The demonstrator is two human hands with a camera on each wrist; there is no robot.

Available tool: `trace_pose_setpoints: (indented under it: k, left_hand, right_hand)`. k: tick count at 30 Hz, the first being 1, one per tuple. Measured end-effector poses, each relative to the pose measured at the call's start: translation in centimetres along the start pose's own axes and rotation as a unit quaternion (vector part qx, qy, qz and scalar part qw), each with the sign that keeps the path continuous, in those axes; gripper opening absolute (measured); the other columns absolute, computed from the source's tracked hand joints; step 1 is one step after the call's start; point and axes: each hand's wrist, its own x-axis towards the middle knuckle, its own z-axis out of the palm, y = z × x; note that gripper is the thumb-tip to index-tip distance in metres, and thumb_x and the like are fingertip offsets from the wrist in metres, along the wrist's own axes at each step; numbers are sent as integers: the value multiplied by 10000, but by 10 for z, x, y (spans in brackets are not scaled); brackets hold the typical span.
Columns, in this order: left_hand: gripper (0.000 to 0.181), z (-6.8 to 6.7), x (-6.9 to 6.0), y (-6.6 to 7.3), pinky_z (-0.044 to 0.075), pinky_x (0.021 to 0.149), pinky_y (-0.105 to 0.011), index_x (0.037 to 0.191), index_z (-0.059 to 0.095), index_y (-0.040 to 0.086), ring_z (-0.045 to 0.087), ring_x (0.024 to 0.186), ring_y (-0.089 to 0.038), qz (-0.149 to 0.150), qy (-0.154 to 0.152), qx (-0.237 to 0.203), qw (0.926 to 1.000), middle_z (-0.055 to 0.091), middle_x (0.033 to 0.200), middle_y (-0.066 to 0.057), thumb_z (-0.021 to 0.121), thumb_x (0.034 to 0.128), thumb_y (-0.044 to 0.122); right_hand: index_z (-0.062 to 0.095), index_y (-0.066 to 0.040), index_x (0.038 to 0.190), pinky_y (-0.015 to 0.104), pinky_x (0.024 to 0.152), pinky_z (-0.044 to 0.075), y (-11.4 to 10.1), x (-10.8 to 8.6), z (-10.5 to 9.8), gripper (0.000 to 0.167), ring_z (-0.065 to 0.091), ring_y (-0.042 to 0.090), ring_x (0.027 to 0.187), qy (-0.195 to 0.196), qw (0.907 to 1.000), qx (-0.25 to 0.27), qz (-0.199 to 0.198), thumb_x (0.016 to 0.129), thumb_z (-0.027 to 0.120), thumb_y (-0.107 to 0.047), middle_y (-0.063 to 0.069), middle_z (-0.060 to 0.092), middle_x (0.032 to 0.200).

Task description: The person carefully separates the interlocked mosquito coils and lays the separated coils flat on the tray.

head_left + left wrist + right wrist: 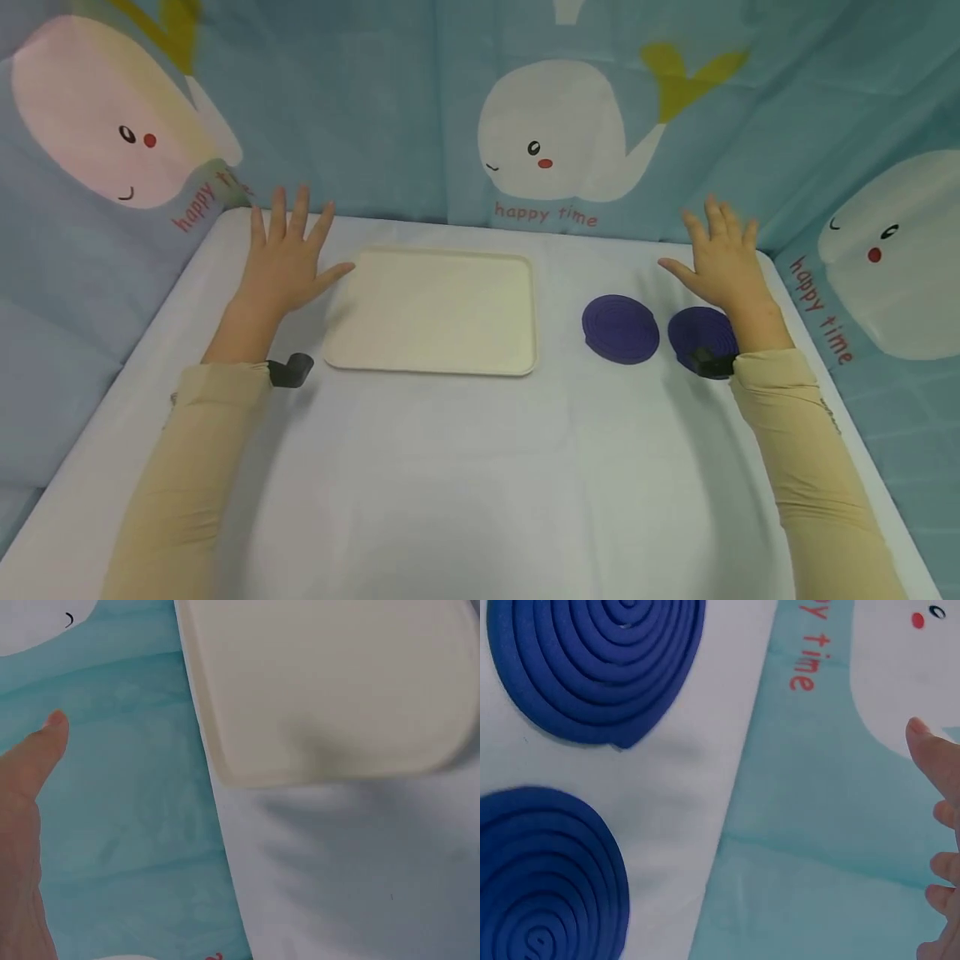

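Reaching forward from the near edge of view, the left sleeve (176,467) and right sleeve (806,475) pass over the white surface (465,492), a black wrist camera (708,364) on the right partly hiding the outer disc (693,327); better to keep that camera from brushing it. Beside it, slightly apart, lies the inner disc (621,329), also purple and flat, its coiled ridges plain in the right wrist view. Left of both, the cream tray (442,312) lies flat; steadying it by its raised rim would probably be safest. Farther out, the left grip (283,258) and right grip (722,254) are both released, fingers spread, holding nothing. The left thumb overlaps the tray's corner from above, but the left wrist view shows it apart. Picking up a disc would likely call for drawing the right grip back, low, with a fingertip under the thin edge. Behind everything hangs the whale-print curtain (360,125)
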Motion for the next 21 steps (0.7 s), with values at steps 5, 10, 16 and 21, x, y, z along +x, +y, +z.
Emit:
trace_pose_setpoints:
  k: [5, 10, 16, 21]
  left_hand:
    - [837, -4, 7, 6, -130, 1053, -646, 1518, 2, 108, -262, 1361, -373, -24, -17, 17, 10000, -222, 1530, -167, 431, 946, 544]
    - [851, -4, 8, -4, -126, 1049, -654, 1516, -29, 118, -294, 1344, -361, -24, -81, 35, 10000, -248, 1520, -161, 432, 944, 548]
    - [871, 0, 12, -10, -111, 1049, -662, 1514, -44, 113, -306, 1335, -364, -19, 40, -60, 10000, -257, 1513, -173, 451, 939, 542]
    - [869, 11, 9, -10, -85, 1050, -673, 1514, -30, 97, -306, 1337, -362, 41, 90, -351, 9993, -276, 1509, -172, 444, 940, 545]
  right_hand:
    - [181, 6, 1481, 706, 1038, -37, -1, 1, -3, 772, -1, 458, 1394, -119, 9999, -5, -43, 948, 505, -448, 277, -5, 1532]
    - [207, -6, 1478, 692, 1049, -36, -1, -4, 0, 748, 11, 458, 1394, -9, 9998, 102, 177, 946, 522, -426, 282, 21, 1530]
    - [175, -13, 1490, 671, 1060, -49, -4, -11, 7, 756, -23, 435, 1402, 215, 9982, 450, 342, 954, 501, -435, 263, -3, 1538]
    - [153, -34, 1500, 652, 1075, -34, -13, -14, 12, 751, -38, 415, 1407, 260, 9957, 796, 391, 957, 512, -410, 241, -24, 1545]
